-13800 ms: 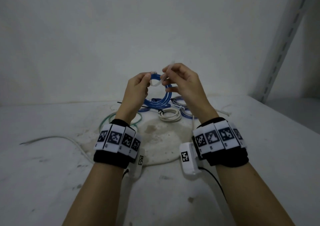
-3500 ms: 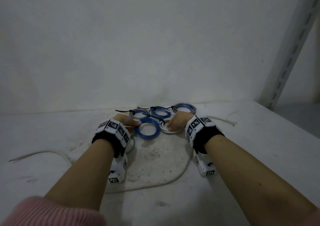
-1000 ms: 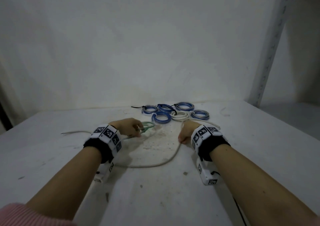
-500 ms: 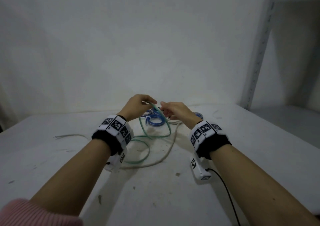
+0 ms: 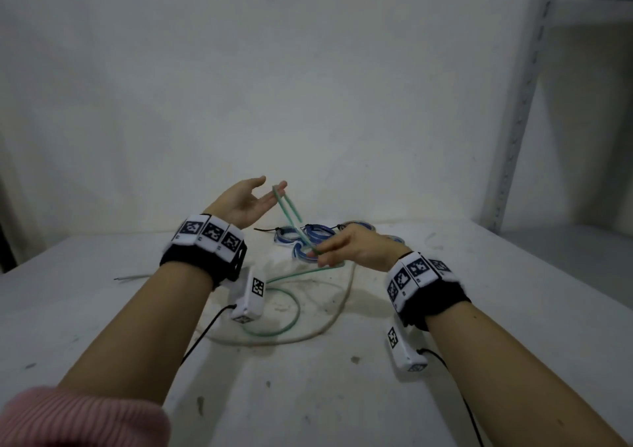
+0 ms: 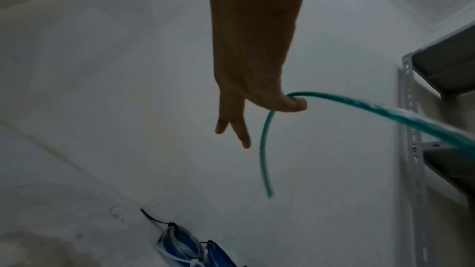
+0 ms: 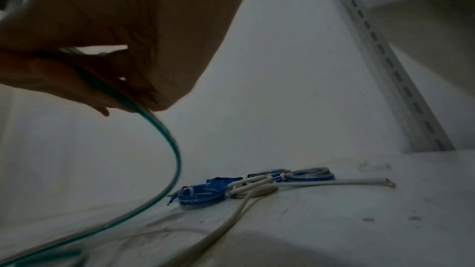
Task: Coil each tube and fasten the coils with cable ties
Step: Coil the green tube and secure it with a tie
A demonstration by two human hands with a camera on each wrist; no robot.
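A thin green tube (image 5: 286,207) hangs doubled over a fingertip of my raised left hand (image 5: 270,184), whose fingers are straight and spread. In the left wrist view the green tube (image 6: 263,149) hooks round one fingertip of the left hand (image 6: 259,109) and its free end dangles. Lower and to the right, my right hand (image 5: 320,254) pinches the tube between thumb and fingers. From there the green tube (image 7: 172,145) leaves the right hand (image 7: 123,96) and curves down to a loose loop on the table.
Several tied blue coils (image 5: 313,236) lie at the back of the white table (image 5: 479,309), with a white coil (image 7: 254,189) beside them. A loose white tube (image 5: 337,313) curves across the middle. A metal shelf upright (image 5: 520,104) stands at the right.
My hands have parted. The left rose and opened, now carrying the green tube over a fingertip. The right dropped lower and still pinches the tube, which is stretched between them.
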